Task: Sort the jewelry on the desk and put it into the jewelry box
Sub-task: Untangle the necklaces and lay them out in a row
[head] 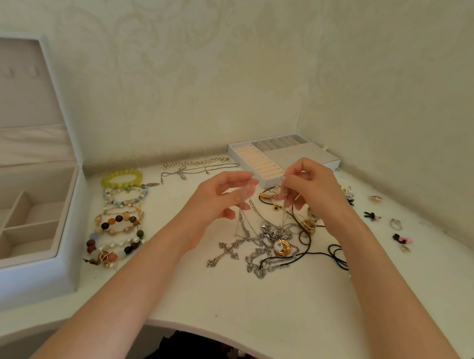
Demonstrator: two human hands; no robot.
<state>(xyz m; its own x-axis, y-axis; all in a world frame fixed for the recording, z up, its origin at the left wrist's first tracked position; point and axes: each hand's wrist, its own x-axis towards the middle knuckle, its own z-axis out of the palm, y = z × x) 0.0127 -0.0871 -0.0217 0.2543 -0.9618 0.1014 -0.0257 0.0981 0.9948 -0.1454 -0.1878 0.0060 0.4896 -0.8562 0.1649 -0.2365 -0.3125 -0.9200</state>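
Jewelry box left, bracelets beside, necklaces centre, tray behind

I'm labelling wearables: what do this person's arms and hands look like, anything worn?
The left forearm and right forearm are bare, no sleeves in view. The left hand and right hand show no rings, watches or bracelets.

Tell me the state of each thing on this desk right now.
jewelry box, lid open, visible compartments empty
ring tray, out on desk, slots empty
necklace tangle, knotted, strands lifted
cross pendant, flat on desk
bracelets, lined up, unboxed
left hand, pinching a strand
right hand, pinching a strand
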